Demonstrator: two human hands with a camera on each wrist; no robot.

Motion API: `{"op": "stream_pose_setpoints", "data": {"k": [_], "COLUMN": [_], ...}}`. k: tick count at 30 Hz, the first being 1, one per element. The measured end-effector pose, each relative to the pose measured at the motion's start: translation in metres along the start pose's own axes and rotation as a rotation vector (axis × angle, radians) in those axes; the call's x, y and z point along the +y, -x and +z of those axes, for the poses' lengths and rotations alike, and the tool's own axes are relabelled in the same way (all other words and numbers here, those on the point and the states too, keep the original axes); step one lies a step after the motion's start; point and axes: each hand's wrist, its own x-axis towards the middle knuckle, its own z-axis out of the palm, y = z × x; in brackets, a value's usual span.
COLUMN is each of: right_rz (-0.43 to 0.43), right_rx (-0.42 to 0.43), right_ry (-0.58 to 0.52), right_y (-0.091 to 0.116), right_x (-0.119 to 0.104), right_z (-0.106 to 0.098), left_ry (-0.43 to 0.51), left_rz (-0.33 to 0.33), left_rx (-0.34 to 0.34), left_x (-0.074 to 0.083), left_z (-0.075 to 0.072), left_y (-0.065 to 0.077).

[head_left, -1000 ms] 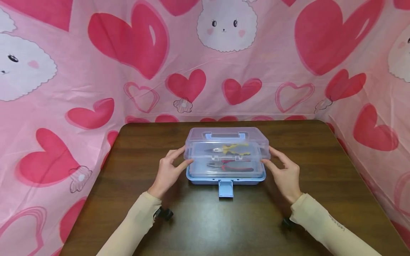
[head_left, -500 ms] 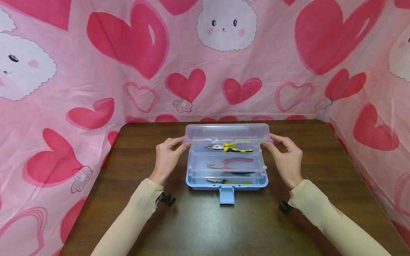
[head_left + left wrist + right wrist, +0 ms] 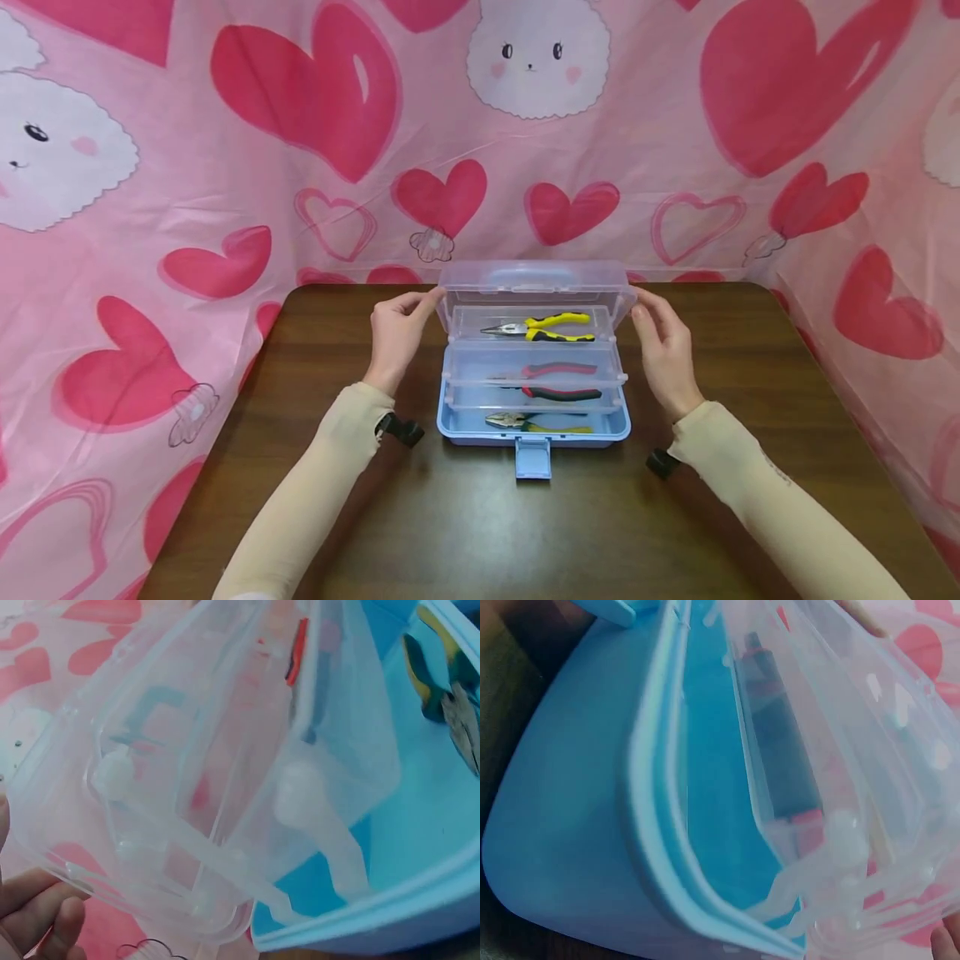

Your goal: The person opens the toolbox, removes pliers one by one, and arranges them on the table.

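Observation:
A light-blue toolbox (image 3: 452,427) stands on the table with its clear lid (image 3: 480,277) raised and its see-through trays fanned out in steps. My left hand (image 3: 396,340) pinches the lid's left end, and my right hand (image 3: 667,360) holds its right end between thumb and fingers. Yellow-and-black long-nose pliers (image 3: 561,320) lie in the top tray. Lower down are red-and-black pliers (image 3: 566,394), partly behind a tray wall. Pliers with green-and-yellow handles (image 3: 424,682) rest in the blue base, partly covered by the lowest tray in the head view.
The front latch (image 3: 533,460) hangs down over the dark wooden table (image 3: 480,533). White hinge arms (image 3: 225,862) link the trays to the base. A pink cloth (image 3: 337,217) with hearts surrounds the table at the back and sides.
Both hands have lifted the lid up and back. The trays have spread apart with it, uncovering the pliers in the trays and base.

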Motion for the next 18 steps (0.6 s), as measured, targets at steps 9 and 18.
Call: {"op": "stream_pose_setpoints", "data": {"k": [9, 18], "right_rz": [0.046, 0.156], "right_rx": [-0.097, -0.241], "right_ry": [-0.158, -0.197], "right_y": [-0.015, -0.024], "right_x": [0.014, 0.026], "right_z": [-0.001, 0.000], "left_ry": [0.179, 0.245], "left_rz": [-0.087, -0.080], "left_rx": [-0.142, -0.327], "left_x": [-0.012, -0.033], "left_z": [0.003, 0.010], "left_y": [-0.011, -0.018]}}
